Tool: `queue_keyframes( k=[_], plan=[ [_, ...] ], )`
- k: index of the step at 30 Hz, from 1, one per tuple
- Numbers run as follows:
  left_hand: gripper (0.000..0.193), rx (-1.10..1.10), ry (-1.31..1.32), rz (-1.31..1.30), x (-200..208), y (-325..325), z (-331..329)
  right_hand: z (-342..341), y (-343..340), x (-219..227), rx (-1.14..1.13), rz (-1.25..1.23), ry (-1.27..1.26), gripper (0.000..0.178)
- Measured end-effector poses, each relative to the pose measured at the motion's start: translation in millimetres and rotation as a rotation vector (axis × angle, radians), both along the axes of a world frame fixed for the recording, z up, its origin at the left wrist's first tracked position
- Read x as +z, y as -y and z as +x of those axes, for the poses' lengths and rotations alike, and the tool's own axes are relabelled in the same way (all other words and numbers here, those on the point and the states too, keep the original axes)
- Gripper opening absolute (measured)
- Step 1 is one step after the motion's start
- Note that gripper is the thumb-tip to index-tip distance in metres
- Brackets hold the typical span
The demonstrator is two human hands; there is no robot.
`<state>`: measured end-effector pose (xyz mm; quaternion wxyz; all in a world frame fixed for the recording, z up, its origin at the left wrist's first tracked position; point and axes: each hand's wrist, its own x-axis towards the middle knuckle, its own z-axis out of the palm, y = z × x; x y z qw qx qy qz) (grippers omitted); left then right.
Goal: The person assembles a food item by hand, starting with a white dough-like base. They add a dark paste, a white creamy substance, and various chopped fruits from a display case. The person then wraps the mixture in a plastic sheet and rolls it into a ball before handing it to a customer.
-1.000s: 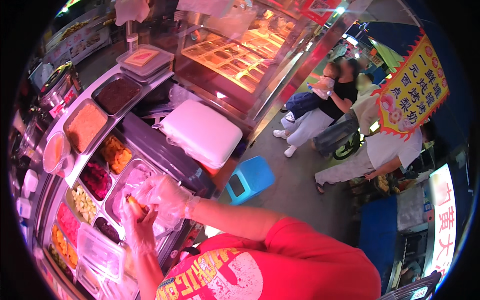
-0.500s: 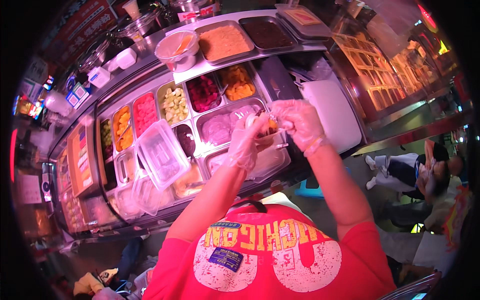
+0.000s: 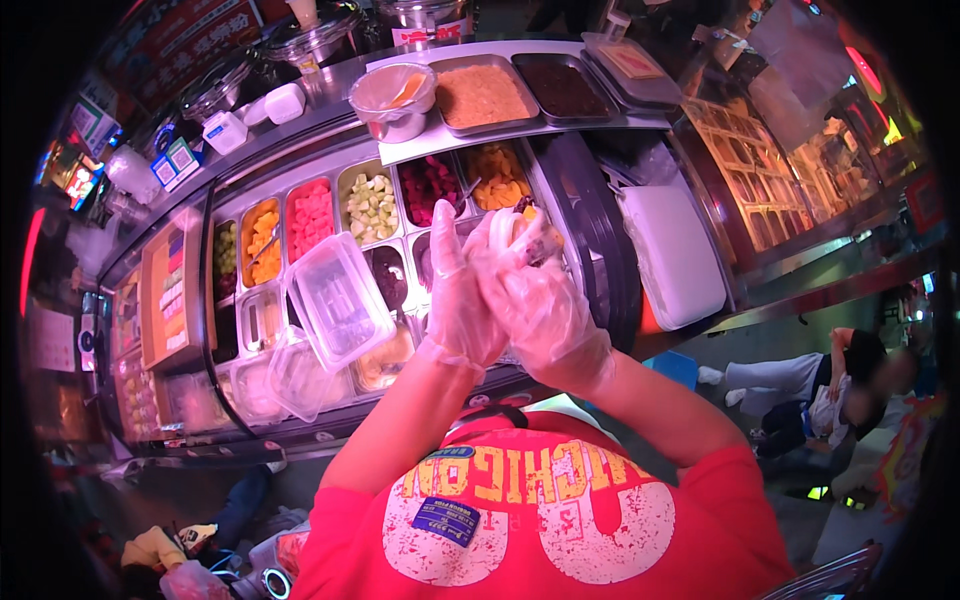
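Both my hands, in clear plastic gloves, are pressed together over the front of the food counter. Between them is a small white-wrapped snack (image 3: 543, 243) with dark red and orange pieces showing at its top. My right hand (image 3: 545, 315) closes round it from the near side. My left hand (image 3: 462, 300) presses against it and the right fingers, one finger or thumb pointing up; its other fingers are partly hidden. Just beyond are trays of orange fruit pieces (image 3: 497, 178) and dark red cubes (image 3: 428, 190). The purple paste tray lies mostly behind my hands.
A clear plastic container (image 3: 342, 300) rests tilted over the trays on the left. Pale green cubes (image 3: 370, 208) and pink cubes (image 3: 311, 217) fill trays behind it. On the back ledge stand a tub (image 3: 394, 100) and a crumb tray (image 3: 484, 92). A white lid (image 3: 672, 255) lies at right.
My right hand has come left and turned over, closing on the snack against my left hand; before, it pinched at the edge while the left held it. The whole view has shifted slightly.
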<state>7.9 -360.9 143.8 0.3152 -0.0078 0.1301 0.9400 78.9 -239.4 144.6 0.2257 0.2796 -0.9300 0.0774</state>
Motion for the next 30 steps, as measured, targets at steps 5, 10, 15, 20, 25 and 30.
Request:
queue_keyframes(
  k=[5,10,15,20,25,30],
  plan=[
    [0.061,0.072,-0.106,-0.256,-30,20,4,18,-4,12,0.194,0.147,-0.031,0.052],
    [0.088,-0.007,-0.203,-0.404,-32,21,18,-1,-43,53,0.121,-0.26,-0.068,0.026],
    [0.093,-0.306,-0.42,-0.464,-24,25,12,-79,-82,47,0.301,-0.474,0.753,0.039],
    [0.072,-0.332,-0.383,-0.44,-21,30,17,-94,-66,44,0.204,-0.357,1.218,0.033],
    [0.063,-0.499,-0.423,-0.373,-66,34,17,-81,-46,38,0.09,-0.516,1.277,0.019],
    [0.065,-0.063,-0.157,-0.185,-91,47,41,-90,-48,5,-0.126,-1.159,1.438,0.019]
  ],
)
